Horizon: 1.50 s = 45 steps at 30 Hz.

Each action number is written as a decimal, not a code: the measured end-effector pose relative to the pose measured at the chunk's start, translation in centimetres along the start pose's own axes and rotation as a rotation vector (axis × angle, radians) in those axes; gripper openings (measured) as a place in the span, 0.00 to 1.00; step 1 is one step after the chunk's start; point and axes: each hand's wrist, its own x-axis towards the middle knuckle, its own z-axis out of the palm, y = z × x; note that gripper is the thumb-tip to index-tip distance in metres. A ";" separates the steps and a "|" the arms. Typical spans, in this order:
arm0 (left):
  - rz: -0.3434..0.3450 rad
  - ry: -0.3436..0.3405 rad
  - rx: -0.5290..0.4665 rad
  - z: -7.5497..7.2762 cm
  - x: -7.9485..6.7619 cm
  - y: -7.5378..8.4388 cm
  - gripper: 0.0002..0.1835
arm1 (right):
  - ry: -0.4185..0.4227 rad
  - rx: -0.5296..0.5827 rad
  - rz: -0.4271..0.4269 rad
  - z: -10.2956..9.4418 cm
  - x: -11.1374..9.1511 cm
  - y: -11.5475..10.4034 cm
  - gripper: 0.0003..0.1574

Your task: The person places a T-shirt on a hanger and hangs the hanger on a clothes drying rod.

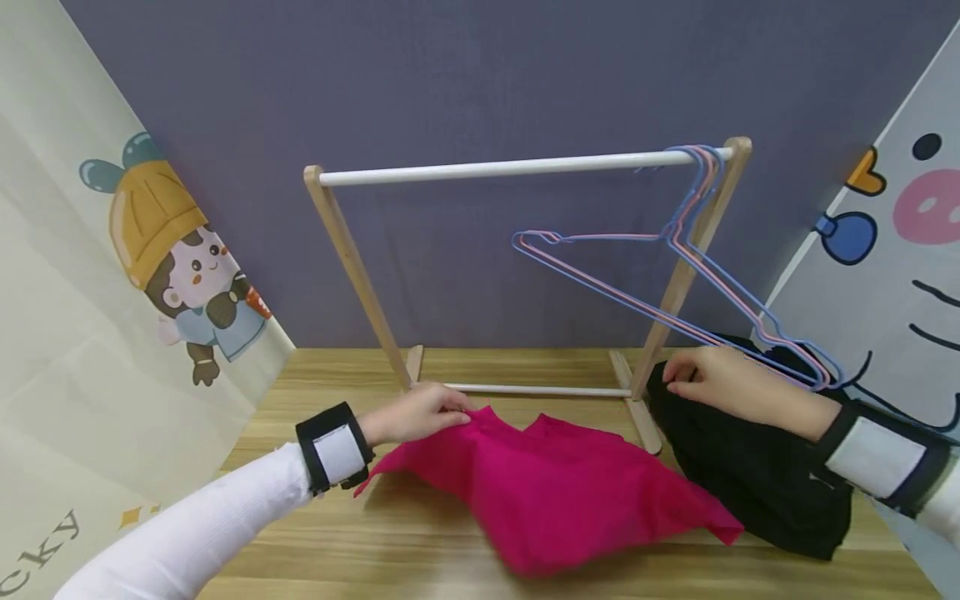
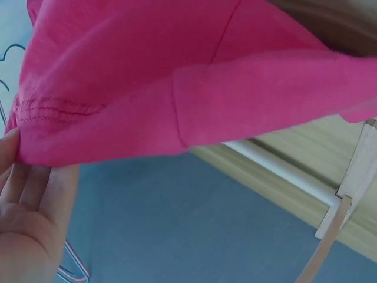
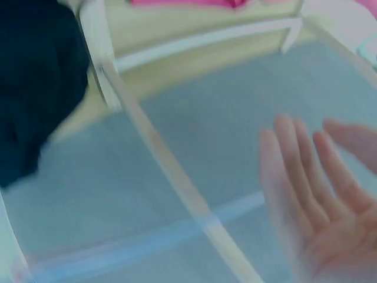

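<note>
My left hand point(image 1: 423, 412) pinches a bright pink T-shirt point(image 1: 555, 483) by its upper left edge. The shirt hangs spread out low over the wooden table, its lower part blurred. In the left wrist view, stitched seams run across the pink fabric point(image 2: 129, 118), and the fingers grip its corner. My right hand point(image 1: 712, 379) is raised on the right, in front of the lower bar of the clothes hangers point(image 1: 678, 221) and above a black garment point(image 1: 735, 467). Its fingers are relaxed with nothing between them, as the right hand point(image 3: 330, 206) shows in the right wrist view.
A small clothes rack with a white rail point(image 1: 487, 170) and wooden legs point(image 1: 360, 283) stands at the back of the table point(image 1: 300, 533). Blue and pink hangers hang at the rail's right end. A grey wall point(image 1: 480, 83) rises behind, with printed curtains point(image 1: 45, 333) at the sides.
</note>
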 end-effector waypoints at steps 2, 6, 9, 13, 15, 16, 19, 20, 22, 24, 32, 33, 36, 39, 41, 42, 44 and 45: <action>0.001 -0.010 0.005 0.1 0.0 0.1 0.09 | 0.121 -0.123 0.006 -1.4 0.5 -0.2 0.03; 0.016 -0.024 0.010 0.2 0.1 0.2 0.10 | 0.312 -0.301 0.028 -4.0 1.4 -0.1 0.06; 0.024 -0.042 0.018 0.4 0.1 0.3 0.10 | 0.390 -0.399 0.055 -5.2 1.9 0.2 0.09; 0.031 -0.070 0.032 0.9 0.1 0.3 0.09 | 0.386 -0.436 0.113 -5.9 2.4 0.7 0.12; 0.035 -0.081 0.028 1.1 0.0 0.1 0.09 | 0.368 -0.437 0.144 -6.0 2.6 1.1 0.12; 0.042 -0.084 0.024 1.2 0.0 0.0 0.08 | 0.363 -0.439 0.153 -6.1 2.7 1.2 0.12; 0.062 -0.094 0.001 1.4 -0.2 -0.2 0.08 | 0.352 -0.444 0.170 -6.3 3.0 1.5 0.12; 0.062 -0.098 -0.010 1.4 -0.2 -0.2 0.08 | 0.350 -0.445 0.171 -6.3 3.0 1.6 0.12; 0.055 -0.109 -0.031 1.4 -0.2 -0.2 0.08 | 0.354 -0.439 0.162 -6.4 3.2 1.6 0.12; 0.042 -0.119 -0.047 1.3 -0.3 -0.1 0.08 | 0.358 -0.436 0.157 -6.5 3.4 1.7 0.12; 0.002 -0.138 -0.072 1.3 -0.5 0.0 0.08 | 0.355 -0.378 0.164 -6.3 4.3 1.7 0.08; -0.001 -0.139 -0.075 1.4 -0.5 0.0 0.08 | 0.361 -0.334 0.172 -6.3 4.4 1.7 0.08; -0.010 -0.142 -0.078 1.4 -0.6 0.0 0.08 | 0.366 -0.141 0.205 -6.4 4.7 1.5 0.11; -0.017 -0.143 -0.079 1.5 -0.7 -0.1 0.08 | 0.366 0.053 0.258 -6.5 5.0 1.3 0.15; -0.021 -0.146 -0.083 1.5 -0.7 -0.2 0.08 | 0.360 0.129 0.293 -6.6 5.1 1.2 0.18; -0.022 -0.148 -0.086 1.5 -0.7 -0.2 0.08 | 0.359 0.151 0.307 -6.6 5.2 1.1 0.19; -0.024 -0.153 -0.092 1.5 -0.7 -0.3 0.08 | 0.356 0.179 0.326 -6.8 5.4 0.8 0.21; -0.019 -0.154 -0.095 1.5 -0.7 -0.3 0.08 | 0.356 0.180 0.329 -6.9 5.4 0.6 0.21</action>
